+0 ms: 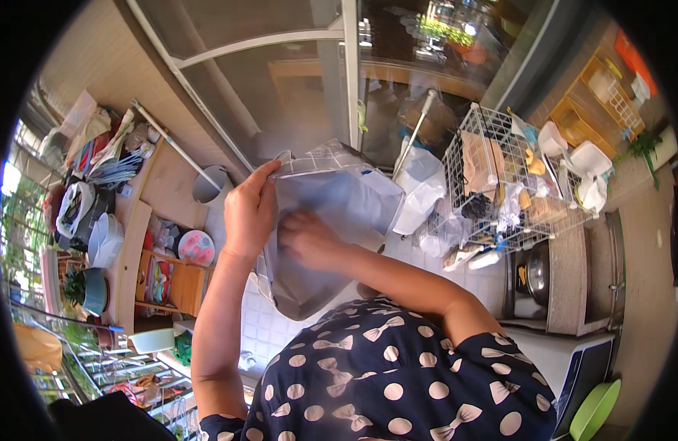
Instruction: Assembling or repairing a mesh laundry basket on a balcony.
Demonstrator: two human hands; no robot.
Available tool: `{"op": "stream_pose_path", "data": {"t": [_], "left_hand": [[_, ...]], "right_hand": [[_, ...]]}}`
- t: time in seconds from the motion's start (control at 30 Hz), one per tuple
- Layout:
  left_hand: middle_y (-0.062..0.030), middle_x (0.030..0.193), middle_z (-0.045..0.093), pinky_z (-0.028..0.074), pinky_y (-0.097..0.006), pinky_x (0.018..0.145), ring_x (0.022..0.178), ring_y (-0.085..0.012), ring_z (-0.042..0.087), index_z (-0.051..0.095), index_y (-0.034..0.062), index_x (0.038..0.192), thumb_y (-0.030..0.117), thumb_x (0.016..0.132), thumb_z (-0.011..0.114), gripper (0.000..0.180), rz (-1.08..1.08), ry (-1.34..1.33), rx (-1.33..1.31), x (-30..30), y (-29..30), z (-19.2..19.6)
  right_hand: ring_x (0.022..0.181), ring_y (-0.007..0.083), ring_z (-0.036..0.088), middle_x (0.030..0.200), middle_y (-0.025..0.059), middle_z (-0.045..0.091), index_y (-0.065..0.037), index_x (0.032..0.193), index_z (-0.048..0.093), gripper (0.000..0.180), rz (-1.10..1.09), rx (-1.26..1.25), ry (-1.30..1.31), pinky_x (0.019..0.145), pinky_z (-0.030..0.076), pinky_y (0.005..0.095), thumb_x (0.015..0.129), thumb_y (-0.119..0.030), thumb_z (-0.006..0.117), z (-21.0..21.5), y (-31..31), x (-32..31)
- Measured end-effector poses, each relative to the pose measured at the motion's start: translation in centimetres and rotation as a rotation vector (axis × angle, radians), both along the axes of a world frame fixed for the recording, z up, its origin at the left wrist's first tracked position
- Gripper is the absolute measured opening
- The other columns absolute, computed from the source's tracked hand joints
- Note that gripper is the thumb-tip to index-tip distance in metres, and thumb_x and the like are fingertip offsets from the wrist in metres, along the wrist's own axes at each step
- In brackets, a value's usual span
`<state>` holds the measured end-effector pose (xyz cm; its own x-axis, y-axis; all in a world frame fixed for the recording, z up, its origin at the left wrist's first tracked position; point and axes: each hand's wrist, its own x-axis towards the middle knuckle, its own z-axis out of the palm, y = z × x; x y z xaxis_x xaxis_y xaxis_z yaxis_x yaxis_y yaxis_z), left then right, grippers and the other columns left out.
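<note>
In front of my body I hold up a large grey-white bag (302,290), its mouth gaping toward me and a grid pattern showing along the far rim. My left hand (249,213) is closed round the bag's left edge, thumb near the top corner. Inside the bag, against its left inner wall, is my right hand (307,239). Motion smears its fingers, so I cannot make out whether they hold anything. The bag's inner surface is pale and smooth, and its bottom is blurred.
A white wire rack (493,176) stuffed with bags and containers stands at right. Left are a wooden cabinet (137,242), a grey bin (210,184) and a pole (174,143). Glass sliding doors (280,95) rise ahead. A green basin (596,409) sits at lower right.
</note>
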<state>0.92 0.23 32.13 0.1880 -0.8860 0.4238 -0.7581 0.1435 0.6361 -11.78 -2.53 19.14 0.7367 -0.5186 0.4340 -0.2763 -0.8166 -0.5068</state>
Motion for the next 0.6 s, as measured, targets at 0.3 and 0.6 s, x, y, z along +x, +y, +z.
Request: {"op": "stream_pose_path", "data": {"t": [0.3,0.6], "left_hand": [[-0.0207,0.081,0.065,0.049,-0.033,0.072,0.073,-0.0223,0.065,0.064,0.0049,0.114,0.008,0.092,0.051,0.026,-0.054,0.012,-0.054,1.7,-2.5,0.6],[-0.0134,0.096,0.068,0.045,-0.027,0.084,0.089,-0.0154,0.06,0.062,-0.003,0.115,0.008,0.094,0.047,0.028,-0.139,0.199,0.056,2.9,-6.7,-2.2]], "right_hand": [[0.128,0.0277,0.041,0.128,0.0069,0.054,-0.014,0.112,0.064,0.037,0.094,-0.092,0.392,0.107,0.023,0.0649,0.077,-0.026,0.067,-4.8,1.6,-3.4],[0.132,0.0281,0.038,0.13,0.0083,0.052,-0.01,0.12,0.059,0.047,0.116,0.021,0.337,0.109,0.022,0.0594,0.078,-0.029,0.07,-3.5,1.7,-11.2]]}}
